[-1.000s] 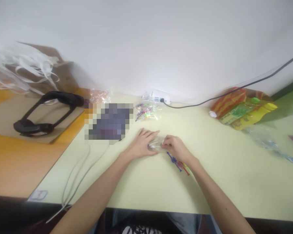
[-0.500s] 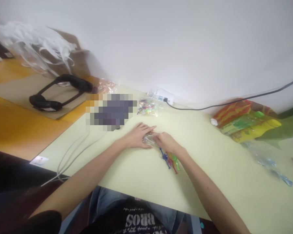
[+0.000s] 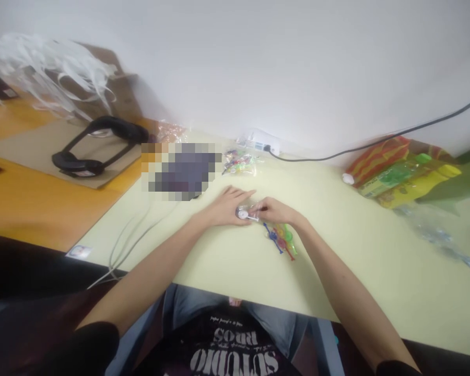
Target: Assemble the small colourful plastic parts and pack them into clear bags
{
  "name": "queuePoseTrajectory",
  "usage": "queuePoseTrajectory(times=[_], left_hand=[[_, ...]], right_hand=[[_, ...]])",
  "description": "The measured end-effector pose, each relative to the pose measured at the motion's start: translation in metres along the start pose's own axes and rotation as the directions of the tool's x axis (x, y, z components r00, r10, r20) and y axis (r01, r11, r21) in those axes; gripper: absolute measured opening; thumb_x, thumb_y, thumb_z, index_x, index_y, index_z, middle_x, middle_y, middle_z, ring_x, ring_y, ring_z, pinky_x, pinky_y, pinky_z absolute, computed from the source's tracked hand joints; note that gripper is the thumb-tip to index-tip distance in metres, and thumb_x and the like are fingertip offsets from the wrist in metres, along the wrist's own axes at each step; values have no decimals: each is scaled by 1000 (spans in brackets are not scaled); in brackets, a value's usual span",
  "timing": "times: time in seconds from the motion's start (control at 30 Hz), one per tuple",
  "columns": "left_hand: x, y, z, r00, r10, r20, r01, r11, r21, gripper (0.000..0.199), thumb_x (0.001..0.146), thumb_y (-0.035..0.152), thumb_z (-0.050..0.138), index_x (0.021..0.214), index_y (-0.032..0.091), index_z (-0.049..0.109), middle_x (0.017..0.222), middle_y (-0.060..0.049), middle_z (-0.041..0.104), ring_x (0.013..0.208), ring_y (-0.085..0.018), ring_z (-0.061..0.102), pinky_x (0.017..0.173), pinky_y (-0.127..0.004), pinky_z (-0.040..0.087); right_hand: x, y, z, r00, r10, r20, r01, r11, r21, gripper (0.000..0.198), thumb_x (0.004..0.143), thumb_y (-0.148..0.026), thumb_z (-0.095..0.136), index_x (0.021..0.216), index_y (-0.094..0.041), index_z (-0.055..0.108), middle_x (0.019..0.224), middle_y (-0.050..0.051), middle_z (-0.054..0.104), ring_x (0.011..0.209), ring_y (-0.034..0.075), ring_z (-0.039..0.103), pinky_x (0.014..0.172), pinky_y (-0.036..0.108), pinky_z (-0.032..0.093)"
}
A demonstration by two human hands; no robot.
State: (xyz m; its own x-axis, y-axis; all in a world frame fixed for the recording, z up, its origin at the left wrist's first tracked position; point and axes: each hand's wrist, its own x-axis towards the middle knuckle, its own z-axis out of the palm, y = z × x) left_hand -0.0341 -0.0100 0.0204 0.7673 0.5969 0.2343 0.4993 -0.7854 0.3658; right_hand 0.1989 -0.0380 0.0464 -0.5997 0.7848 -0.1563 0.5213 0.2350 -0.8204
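A small clear plastic bag (image 3: 254, 210) with a white, round-centred piece (image 3: 243, 214) lies between my hands on the pale table. My left hand (image 3: 225, 207) rests flat at its left, fingers stretched out, thumb along the near side. From the right, my right hand (image 3: 276, 210) pinches the bag's edge between thumb and fingers. I cannot tell whether the white piece is wholly inside. Just below my right hand are small plastic pieces with thin arms, blue (image 3: 273, 236), red (image 3: 285, 244) and green (image 3: 290, 237), lying close together.
Behind my hands lies a clear bag of colourful pieces (image 3: 239, 162), near a white power strip (image 3: 260, 142) with a black cable (image 3: 321, 159). A blurred-out dark object (image 3: 184, 169) is at left. Bright packaging (image 3: 407, 175) and crumpled clear plastic (image 3: 434, 232) lie right.
My right hand has drawn slightly right, and the white piece now shows between my hands. My left hand stays flat in place. The whole view has shifted a little.
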Motion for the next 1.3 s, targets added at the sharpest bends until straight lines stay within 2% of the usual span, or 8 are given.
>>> queuePoseTrajectory(times=[0.13, 0.23, 0.33, 0.43, 0.57, 0.67, 0.93, 1.3], left_hand=[[-1, 1, 3, 1000, -17, 22, 16, 999, 28, 103, 77, 68, 73, 161, 24, 32, 144, -11, 58, 137, -34, 45, 120, -47, 26], [-2, 1, 5, 999, -16, 38, 15, 999, 32, 103, 79, 70, 70, 161, 24, 31, 147, -11, 56, 138, -34, 44, 120, -45, 25], [-3, 0, 6, 999, -6, 40, 5, 1000, 22, 102, 80, 70, 68, 162, 23, 29, 148, -11, 55, 139, -33, 42, 120, -44, 24], [-2, 0, 7, 999, -1, 43, 0, 1000, 15, 102, 80, 69, 70, 162, 23, 30, 148, -11, 54, 139, -33, 41, 120, -43, 24], [-2, -1, 7, 999, -2, 42, 1, 1000, 17, 102, 80, 70, 69, 162, 23, 31, 149, -11, 53, 140, -33, 40, 120, -42, 23], [-2, -2, 6, 999, 1, 38, -2, 1000, 16, 103, 80, 70, 68, 162, 22, 30, 148, -11, 54, 139, -33, 41, 120, -42, 24], [-3, -1, 7, 999, -12, 42, 11, 1000, 6, 101, 81, 68, 69, 162, 23, 29, 148, -10, 54, 139, -33, 40, 121, -43, 22], [-2, -1, 7, 999, -14, 45, 14, 1000, 0, 102, 80, 69, 70, 162, 23, 30, 146, -11, 55, 138, -33, 41, 120, -43, 24]], right_hand=[[-6, -7, 3, 1000, 9, 4, -9, 999, -44, 34, 86, -32, 56, 101, -17, 83, 98, 2, 80, 88, 22, 69, 87, 31, 53], [-23, -15, 3, 991, 53, -126, -74, 984, -164, 33, 89, -29, 54, 102, -18, 82, 97, 4, 79, 89, 23, 68, 86, 33, 52], [-52, -21, -2, 924, 51, -378, -161, 950, -267, 32, 94, -37, 55, 100, -18, 80, 103, 9, 78, 92, 24, 67, 87, 36, 50], [-86, -23, 0, 878, 73, -473, -287, 871, -399, 37, 98, -50, 54, 102, -22, 78, 105, 11, 74, 94, 26, 64, 90, 42, 45], [-110, -13, 29, 767, 16, -641, -481, 677, -558, 54, 86, -70, 67, 117, -26, 71, 127, 15, 64, 118, 36, 54, 104, 59, 28], [-107, 0, 59, 737, -39, -675, -505, 631, -589, 60, 80, -74, 70, 113, -23, 68, 134, 18, 58, 126, 39, 48, 106, 63, 21], [-88, 8, 73, 757, 25, -653, -472, 712, -520, 25, 93, -47, 64, 91, -23, 69, 130, 13, 61, 121, 34, 52, 106, 59, 23], [-90, -15, 49, 700, 152, -698, -386, 902, -191, 34, 89, -58, 65, 88, -25, 76, 121, 10, 72, 118, 33, 62, 107, 54, 34]])
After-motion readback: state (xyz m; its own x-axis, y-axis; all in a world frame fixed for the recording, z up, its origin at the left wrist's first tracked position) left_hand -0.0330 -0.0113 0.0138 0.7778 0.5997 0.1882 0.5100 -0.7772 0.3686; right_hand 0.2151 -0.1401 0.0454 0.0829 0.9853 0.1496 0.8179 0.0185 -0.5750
